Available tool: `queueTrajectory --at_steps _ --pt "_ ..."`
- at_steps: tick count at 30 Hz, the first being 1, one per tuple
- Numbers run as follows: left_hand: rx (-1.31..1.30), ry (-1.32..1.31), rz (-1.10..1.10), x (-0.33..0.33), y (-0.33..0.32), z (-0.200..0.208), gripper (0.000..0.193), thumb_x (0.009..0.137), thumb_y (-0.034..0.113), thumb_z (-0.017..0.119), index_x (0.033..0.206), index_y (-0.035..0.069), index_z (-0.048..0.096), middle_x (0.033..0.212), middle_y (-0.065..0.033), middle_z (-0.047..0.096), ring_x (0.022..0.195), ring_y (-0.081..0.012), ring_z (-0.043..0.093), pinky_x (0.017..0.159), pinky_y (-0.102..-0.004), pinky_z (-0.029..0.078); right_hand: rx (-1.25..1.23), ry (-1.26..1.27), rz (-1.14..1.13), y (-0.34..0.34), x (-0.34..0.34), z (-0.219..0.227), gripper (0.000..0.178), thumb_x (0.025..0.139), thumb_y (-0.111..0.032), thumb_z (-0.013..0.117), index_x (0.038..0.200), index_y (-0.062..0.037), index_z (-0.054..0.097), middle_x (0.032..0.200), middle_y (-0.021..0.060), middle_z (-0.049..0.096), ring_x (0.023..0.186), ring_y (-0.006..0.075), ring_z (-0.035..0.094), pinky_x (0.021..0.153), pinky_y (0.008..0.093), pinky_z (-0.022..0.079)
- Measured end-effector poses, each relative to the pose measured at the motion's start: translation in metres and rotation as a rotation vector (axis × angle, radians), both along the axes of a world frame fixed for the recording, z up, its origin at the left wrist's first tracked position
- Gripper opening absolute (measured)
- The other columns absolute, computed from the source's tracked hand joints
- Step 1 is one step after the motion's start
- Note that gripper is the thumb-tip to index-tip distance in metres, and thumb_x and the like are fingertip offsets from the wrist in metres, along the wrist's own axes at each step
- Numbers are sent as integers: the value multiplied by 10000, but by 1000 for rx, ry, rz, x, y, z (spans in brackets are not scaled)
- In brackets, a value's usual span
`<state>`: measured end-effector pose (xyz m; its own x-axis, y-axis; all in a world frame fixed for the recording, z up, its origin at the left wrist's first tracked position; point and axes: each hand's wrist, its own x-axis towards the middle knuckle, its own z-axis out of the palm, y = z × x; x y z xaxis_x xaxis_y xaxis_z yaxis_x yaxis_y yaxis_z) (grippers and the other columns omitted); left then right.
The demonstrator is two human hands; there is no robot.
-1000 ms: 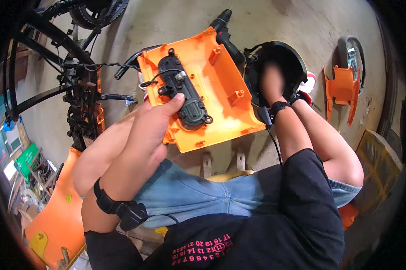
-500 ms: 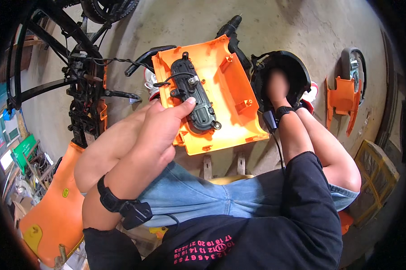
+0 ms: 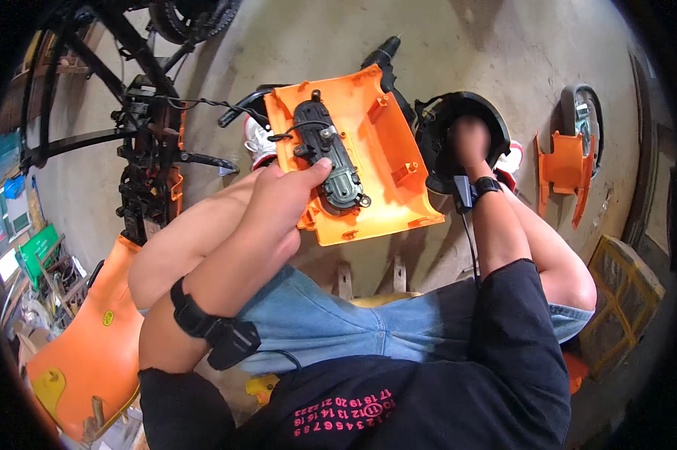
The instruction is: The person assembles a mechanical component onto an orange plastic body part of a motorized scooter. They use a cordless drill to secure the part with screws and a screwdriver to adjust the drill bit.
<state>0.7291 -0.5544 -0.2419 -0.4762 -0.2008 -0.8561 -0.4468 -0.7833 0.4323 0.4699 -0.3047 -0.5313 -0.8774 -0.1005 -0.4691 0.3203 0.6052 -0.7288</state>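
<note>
My left hand point(image 3: 301, 186) grips the near left edge of an orange plastic panel point(image 3: 387, 154), its inner side facing up. The thumb presses on a long black lamp housing point(image 3: 329, 154) lying in the panel, while the other fingers are hidden underneath. A thin black cable point(image 3: 203, 101) runs from the housing toward the frame on the left. To the panel's right, my right hand point(image 3: 472, 142) reaches into a black bowl-shaped thing point(image 3: 437, 146) that looks like an upturned helmet. Blur covers its fingers, and what they touch cannot be made out.
A black power drill point(image 3: 385, 58) lies on the floor beyond the panel. At left stands a black vehicle frame point(image 3: 147, 135) with a larger orange body panel point(image 3: 91, 345). Another orange part point(image 3: 565, 161) lies far right, near a yellow-framed crate point(image 3: 627, 292).
The panel and lamp housing have shifted slightly in my left hand's grip, the near edge a little farther away. My right hand stays inside the black bowl-shaped thing.
</note>
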Motion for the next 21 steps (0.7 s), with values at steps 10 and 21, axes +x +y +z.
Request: queueTrajectory --at_steps 10,21 --pt "-93 63 43 0 -2 -40 269 913 56 575 1165 -28 534 1085 -149 651 953 -277 676 844 -425 574 -160 185 328 -81 -40 184 331 915 -288 634 914 40 681 697 46 636 596 123 585 549 278 470" --pt "-127 267 118 26 8 -53 287 888 129 588 1138 -12 573 1041 -147 679 901 -272 694 801 -436 597 -269 136 750 -76 132 304 431 1025 -325 451 1083 67 619 868 106 659 776 156 615 714 302 505"
